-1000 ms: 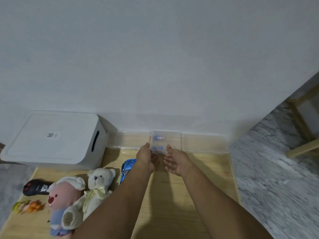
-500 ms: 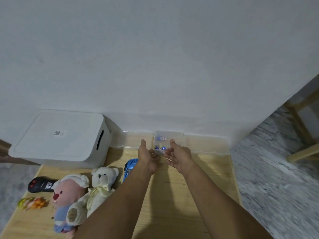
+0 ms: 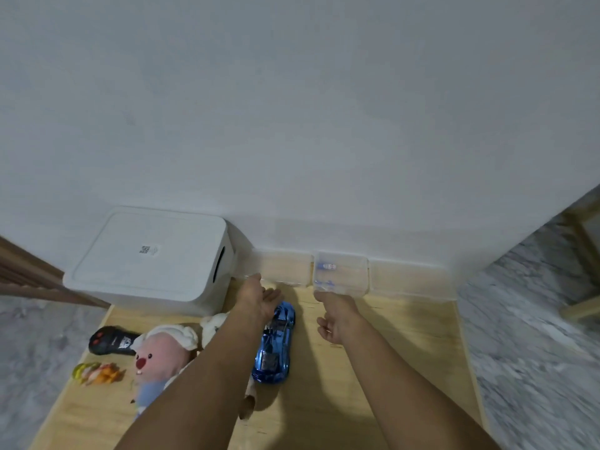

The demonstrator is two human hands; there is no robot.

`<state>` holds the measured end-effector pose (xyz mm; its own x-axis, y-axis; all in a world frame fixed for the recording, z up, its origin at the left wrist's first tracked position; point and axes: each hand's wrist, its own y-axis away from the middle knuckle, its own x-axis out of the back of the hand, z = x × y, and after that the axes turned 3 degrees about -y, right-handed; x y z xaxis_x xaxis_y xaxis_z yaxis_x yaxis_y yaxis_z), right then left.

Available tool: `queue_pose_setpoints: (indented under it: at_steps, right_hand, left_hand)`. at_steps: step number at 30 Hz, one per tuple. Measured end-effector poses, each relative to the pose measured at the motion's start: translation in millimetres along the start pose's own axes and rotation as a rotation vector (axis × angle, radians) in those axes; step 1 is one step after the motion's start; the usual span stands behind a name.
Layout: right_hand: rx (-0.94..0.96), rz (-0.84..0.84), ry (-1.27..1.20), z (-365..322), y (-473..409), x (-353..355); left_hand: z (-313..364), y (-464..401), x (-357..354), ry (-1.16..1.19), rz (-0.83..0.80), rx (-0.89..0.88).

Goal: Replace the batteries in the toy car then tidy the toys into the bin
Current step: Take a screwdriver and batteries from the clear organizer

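A shiny blue toy car [image 3: 276, 345] lies on the wooden board [image 3: 373, 384], partly under my left forearm. My left hand [image 3: 259, 298] hovers over the car's far end, palm open and fingers straight. To the right, my right hand [image 3: 334, 316] has its thumb up and fingers loosely curled, with nothing visible in it. A small clear box [image 3: 341, 274] with blue batteries [image 3: 326, 265] inside stands against the wall just beyond my right hand. The white lidded bin [image 3: 149, 258] stands at the back left.
A pink plush [image 3: 162, 355], a white bear [image 3: 214, 321] half hidden by my arm, a black remote [image 3: 110, 341] and a small orange-yellow toy [image 3: 95, 373] lie on the left. Clear trays [image 3: 409, 280] flank the box. Marble floor surrounds the board; wooden furniture legs [image 3: 584, 254] are at right.
Both hands have drawn back from the clear box, the left moving over the blue car. The view has shifted, bringing the car into fuller sight.
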<state>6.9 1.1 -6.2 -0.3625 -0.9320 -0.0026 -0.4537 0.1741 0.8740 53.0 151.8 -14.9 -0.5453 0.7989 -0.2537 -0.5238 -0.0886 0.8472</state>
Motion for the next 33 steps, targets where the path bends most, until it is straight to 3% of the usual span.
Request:
queue_pose_setpoints:
  at_steps: [6,13,33]
  right_hand:
    - [0.075,-0.033,-0.093,2,-6,-42]
    - [0.035,0.004,-0.183,-2,-17,-74]
    - [0.094,0.087,-0.228,-4,-18,-79]
  left_hand:
    - [25,-12,18,-0.059,0.067,-0.054]
    - [33,-27,19,-0.095,0.068,-0.032]
    - [33,-24,11,0.076,0.045,-0.007]
